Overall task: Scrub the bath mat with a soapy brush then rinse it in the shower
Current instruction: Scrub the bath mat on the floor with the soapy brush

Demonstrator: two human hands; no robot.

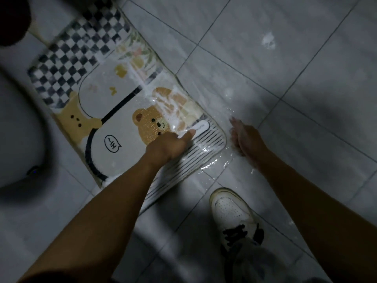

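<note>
Hands: L hand (169, 147) grips 1 brush (201, 127) on 1 bath mat (106, 103); R hand (245, 138) loose, empty.

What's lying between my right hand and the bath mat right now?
Only wet floor with a film of soapy water lies between the right hand and the striped corner of the bath mat, as the head view shows.
</note>
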